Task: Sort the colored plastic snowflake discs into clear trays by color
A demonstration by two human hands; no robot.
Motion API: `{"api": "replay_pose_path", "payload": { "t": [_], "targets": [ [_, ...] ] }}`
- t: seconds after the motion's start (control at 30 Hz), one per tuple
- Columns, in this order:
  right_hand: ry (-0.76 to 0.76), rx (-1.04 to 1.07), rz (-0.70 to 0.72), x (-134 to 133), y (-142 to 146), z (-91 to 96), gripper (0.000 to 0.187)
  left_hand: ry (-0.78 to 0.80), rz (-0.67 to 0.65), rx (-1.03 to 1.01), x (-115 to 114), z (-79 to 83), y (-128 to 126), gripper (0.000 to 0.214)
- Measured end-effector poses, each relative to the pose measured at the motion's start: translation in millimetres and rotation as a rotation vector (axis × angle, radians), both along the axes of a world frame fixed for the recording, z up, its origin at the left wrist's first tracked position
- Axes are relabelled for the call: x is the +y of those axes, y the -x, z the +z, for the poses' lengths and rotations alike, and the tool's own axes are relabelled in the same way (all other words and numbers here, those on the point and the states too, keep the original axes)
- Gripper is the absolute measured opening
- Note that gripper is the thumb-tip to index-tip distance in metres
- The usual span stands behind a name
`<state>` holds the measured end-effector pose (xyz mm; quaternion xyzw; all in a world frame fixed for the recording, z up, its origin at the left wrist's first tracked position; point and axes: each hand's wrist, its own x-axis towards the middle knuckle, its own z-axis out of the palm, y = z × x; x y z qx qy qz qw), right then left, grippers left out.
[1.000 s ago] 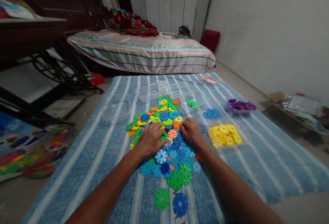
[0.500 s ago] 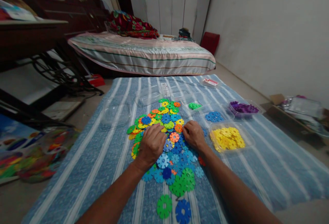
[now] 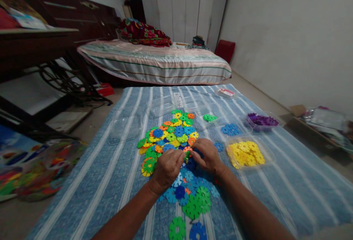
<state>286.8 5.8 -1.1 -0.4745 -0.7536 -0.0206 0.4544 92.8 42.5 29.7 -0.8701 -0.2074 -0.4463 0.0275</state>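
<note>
A spread of notched plastic discs [image 3: 180, 131] in green, yellow, orange and blue lies on the striped cloth. Over its middle, my left hand [image 3: 168, 164] is closed, with thumb and forefinger pinched at the edge of a small green disc [image 3: 187, 154]; some yellow shows just below it. My right hand [image 3: 208, 155] faces it from the right, its thumb close to the same piece and its forefinger apart from the thumb. Nearer to me lie larger green discs [image 3: 197, 203], a single green disc [image 3: 177, 228] and a blue disc [image 3: 198, 230].
Right of the pile stand clear tubs with yellow discs [image 3: 245, 153], blue discs [image 3: 230, 129], purple discs [image 3: 261, 119] and green discs [image 3: 209, 117]. Clear plastic containers [image 3: 125, 125] sit behind and to the left. A bed [image 3: 157, 61] stands beyond the cloth-covered surface [image 3: 110, 181].
My hands have come closer together over the pile. A small green disc now shows between them. My right thumb and forefinger have spread. The view has shifted slightly.
</note>
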Motion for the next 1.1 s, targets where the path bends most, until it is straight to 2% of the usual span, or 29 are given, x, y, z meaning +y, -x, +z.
{"api": "replay_pose_path", "payload": {
  "t": [0.1,0.23,0.4,0.5,0.6,0.73,0.8,0.9,1.0,1.1],
  "targets": [
    [-0.032,0.000,0.083,-2,10,3.0,0.015,0.020,-0.020,-0.001,0,-1.2,0,0.017],
    [-0.025,0.028,0.085,-1,16,1.5,0.016,0.040,-0.045,-0.008,0,-3.9,1,0.016],
    [0.141,0.068,0.054,-5,13,0.9,0.024,0.113,-0.028,-0.008,2,-8.4,3,0.015],
    [0.190,-0.009,-0.005,2,1,12.7,0.026,0.133,0.008,-0.024,3,-7.9,5,0.016],
    [0.147,-0.096,-0.166,24,-21,38.1,0.022,0.148,0.061,-0.046,7,-5.5,10,0.014],
    [0.077,-0.099,-0.566,56,-49,73.5,0.017,0.173,0.173,-0.090,20,-2.9,20,0.013],
    [0.075,-0.103,-0.623,58,-54,78.7,0.019,0.193,0.232,-0.107,27,-2.5,26,0.014],
    [0.141,-0.139,-0.475,38,-47,66.0,0.017,0.221,0.317,-0.114,37,-2.7,35,0.016],
    [0.283,-0.150,-0.249,0,-31,44.6,0.015,0.258,0.388,-0.114,44,-3.4,41,0.018],
    [0.386,-0.119,-0.073,-42,-18,34.2,0.017,0.298,0.435,-0.103,49,-4.3,43,0.019]
  ]
}}
